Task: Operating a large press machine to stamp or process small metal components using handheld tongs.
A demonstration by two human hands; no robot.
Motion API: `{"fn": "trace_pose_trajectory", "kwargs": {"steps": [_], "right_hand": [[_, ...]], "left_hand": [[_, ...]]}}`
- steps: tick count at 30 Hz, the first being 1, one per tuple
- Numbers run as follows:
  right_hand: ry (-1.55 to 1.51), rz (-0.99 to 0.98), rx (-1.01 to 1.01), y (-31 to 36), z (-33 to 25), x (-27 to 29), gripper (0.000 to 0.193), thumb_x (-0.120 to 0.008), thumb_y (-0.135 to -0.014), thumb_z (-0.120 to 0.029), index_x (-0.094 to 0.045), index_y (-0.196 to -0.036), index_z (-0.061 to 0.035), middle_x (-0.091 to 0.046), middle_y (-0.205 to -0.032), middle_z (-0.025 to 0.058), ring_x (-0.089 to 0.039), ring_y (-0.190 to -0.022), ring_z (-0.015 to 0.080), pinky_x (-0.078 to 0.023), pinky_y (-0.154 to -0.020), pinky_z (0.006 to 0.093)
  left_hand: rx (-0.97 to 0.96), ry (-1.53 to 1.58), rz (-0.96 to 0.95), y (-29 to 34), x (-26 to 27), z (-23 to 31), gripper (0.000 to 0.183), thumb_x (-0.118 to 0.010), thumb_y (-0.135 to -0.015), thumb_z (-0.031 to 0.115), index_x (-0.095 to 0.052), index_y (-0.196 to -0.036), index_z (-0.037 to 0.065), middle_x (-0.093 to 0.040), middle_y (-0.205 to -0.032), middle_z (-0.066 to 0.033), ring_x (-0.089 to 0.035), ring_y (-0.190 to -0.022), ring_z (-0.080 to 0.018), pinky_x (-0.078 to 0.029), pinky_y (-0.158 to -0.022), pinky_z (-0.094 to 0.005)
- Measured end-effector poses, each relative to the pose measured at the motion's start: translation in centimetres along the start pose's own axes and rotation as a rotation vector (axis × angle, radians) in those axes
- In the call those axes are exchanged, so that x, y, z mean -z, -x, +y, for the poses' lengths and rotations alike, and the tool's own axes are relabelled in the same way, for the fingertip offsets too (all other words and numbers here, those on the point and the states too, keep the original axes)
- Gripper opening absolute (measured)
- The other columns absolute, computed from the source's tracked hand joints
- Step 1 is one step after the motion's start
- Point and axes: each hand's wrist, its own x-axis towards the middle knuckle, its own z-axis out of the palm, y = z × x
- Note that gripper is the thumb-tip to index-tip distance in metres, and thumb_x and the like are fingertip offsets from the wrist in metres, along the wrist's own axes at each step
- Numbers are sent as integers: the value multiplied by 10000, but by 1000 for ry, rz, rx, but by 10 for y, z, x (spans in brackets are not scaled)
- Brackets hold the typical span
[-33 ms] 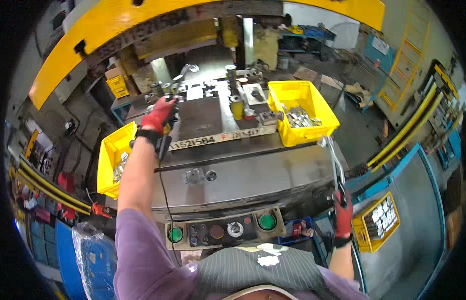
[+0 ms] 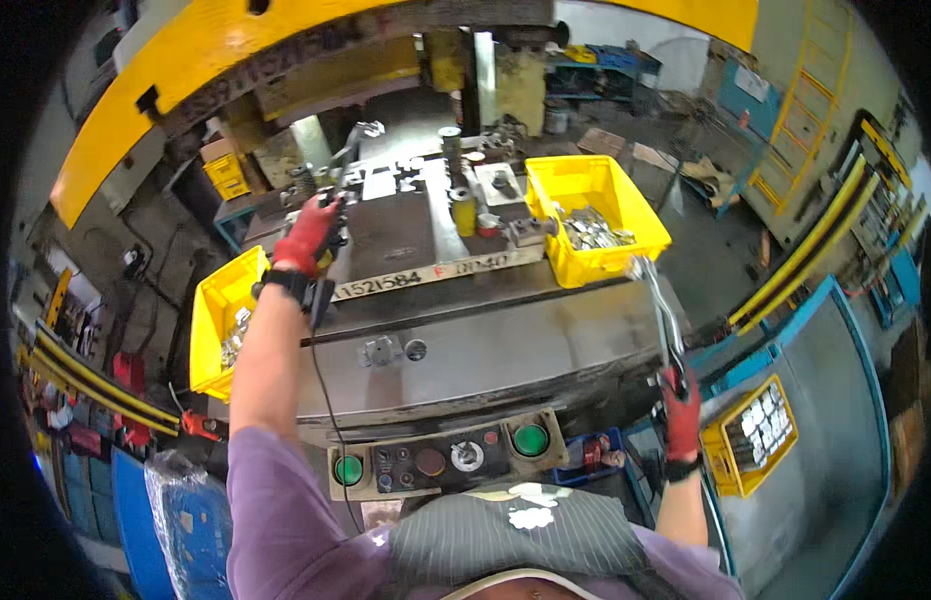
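My left hand (image 2: 310, 235), in a red glove, reaches over the left side of the press's lower die (image 2: 390, 235). It is closed around the handle of a long thin metal tool (image 2: 342, 158), which looks like tongs; its bright tip lies beyond the flat silver cut-outs (image 2: 380, 184) on the die. My right hand (image 2: 682, 415), also red-gloved, is low at the right, closed on long metal tongs (image 2: 665, 318). Their tip points up to the front of the yellow bin (image 2: 610, 268), which holds small metal parts (image 2: 590, 230). My fingers partly hide both handles.
Another yellow bin (image 2: 197, 335) with metal parts stands left of my left forearm. A control panel with green buttons (image 2: 530, 440) lies in front of me. A yellow crate of stacked parts (image 2: 720, 465) sits at the lower right. A cable (image 2: 330, 400) hangs from my left wrist.
The whole view has shifted slightly to the left and up. Both hands keep their tools in nearly the same places.
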Motion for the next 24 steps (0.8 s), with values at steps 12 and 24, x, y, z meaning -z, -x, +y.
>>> {"fn": "trace_pose_trajectory", "kwargs": {"steps": [12,24], "right_hand": [[390,21,17,-125,49,-103,429,-565,-752,-200,-447,-1150,-95,-582,-829,157,-557,-777,348,-439,-636,403],[281,-21,24,-123,94,-93,343,-540,-800,-93,-460,-1123,-14,-564,-929,83,-536,-834,167,-416,-750,290]], "left_hand": [[343,457,120,266,-51,-38,197,-498,-851,150,-526,-1022,54,-516,-717,0,-490,-581,-85,-428,-477,-241],[84,-572,881,311,108,-85,244,-458,-866,263,-542,-943,47,-569,-713,-115,-564,-610,-238,-447,-536,-343]]}}
